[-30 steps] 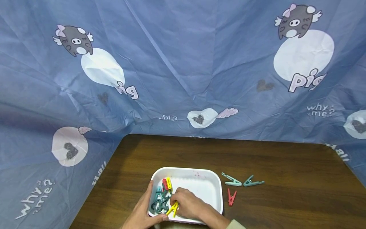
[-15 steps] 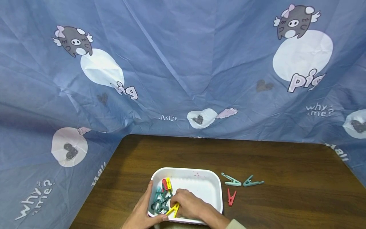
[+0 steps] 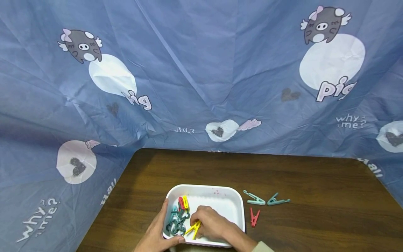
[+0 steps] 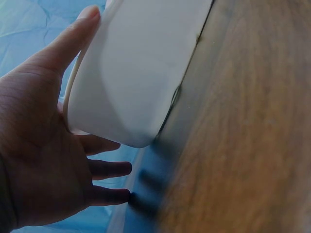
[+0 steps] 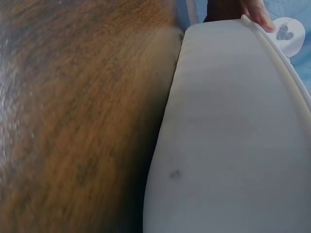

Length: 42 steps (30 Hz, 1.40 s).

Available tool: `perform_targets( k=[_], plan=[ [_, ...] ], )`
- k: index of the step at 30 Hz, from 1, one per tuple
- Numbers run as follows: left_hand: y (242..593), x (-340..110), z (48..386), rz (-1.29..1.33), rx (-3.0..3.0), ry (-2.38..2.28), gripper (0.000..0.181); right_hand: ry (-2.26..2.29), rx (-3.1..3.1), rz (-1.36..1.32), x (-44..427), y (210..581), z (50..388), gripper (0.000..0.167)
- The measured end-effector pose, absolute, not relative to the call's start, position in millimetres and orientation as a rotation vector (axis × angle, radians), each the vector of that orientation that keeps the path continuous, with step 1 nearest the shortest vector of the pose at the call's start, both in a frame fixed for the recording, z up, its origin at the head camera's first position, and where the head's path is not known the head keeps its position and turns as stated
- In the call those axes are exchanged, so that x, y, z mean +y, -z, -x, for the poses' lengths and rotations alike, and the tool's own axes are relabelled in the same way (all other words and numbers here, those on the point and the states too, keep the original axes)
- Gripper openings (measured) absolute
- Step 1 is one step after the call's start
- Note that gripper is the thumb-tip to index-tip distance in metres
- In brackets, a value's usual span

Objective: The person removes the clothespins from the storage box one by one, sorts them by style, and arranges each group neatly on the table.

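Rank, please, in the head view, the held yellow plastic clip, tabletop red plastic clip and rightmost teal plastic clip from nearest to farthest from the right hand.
1. Yellow clip: in the right hand.
2. Red clip: on the table, right of the white plastic tray.
3. Teal clip: farther right.

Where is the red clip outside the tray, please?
In the head view, the red clip lies on the table, right of the tray, with two green clips beyond.
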State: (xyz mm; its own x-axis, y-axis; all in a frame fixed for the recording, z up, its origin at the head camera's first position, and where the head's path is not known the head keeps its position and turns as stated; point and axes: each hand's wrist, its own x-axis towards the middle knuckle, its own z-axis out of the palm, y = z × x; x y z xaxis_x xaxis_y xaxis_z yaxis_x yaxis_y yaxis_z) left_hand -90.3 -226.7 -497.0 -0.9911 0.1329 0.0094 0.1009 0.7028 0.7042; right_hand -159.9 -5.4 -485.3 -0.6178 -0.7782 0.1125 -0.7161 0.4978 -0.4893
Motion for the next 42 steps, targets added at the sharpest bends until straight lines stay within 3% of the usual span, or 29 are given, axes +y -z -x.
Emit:
perform_targets(
  k=[10, 42],
  plan=[
    [497, -227, 89, -0.304, 2.946, -1.156, 0.124, 0.856, 2.6, 1.272, 6, 480, 165, 0.027],
    [494, -225, 92, -0.191, 2.843, -1.168, 0.127, 1.043, 2.662, 1.193, 50, 457, 171, 0.029]
  ],
)
